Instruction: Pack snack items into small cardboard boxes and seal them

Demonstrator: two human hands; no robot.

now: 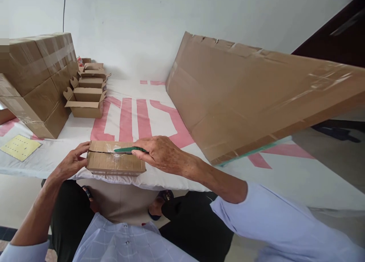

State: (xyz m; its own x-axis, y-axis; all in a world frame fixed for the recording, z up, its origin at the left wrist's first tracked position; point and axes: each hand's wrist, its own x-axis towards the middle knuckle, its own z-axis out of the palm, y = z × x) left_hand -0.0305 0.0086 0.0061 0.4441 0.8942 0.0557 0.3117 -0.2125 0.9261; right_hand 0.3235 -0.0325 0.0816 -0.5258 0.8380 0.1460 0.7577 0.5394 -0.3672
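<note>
"What lies closest?"

"At the table's near edge, on a white cloth with pinkish-red strips [171, 180], sits a small, brown, rectangular cardboard box [114, 164]. Its long axis runs left to right, along that edge."

"And the hands?"

"The left hand [70, 163] grasps the box's left end between fingers and thumb. The right hand [162, 153] clasps a slim, green, ribbed tool [123, 150] over the top seam, pointing left along it."

"Anything hidden?"

"The tool's right end, under the fingers; I can't make out a blade."

"Farther off?"

"A row of open brown cardboard boxes [87, 109], the back ones partly covered by those in front. A big, flat cardboard panel [242, 95] gets cut off at the right."
</note>
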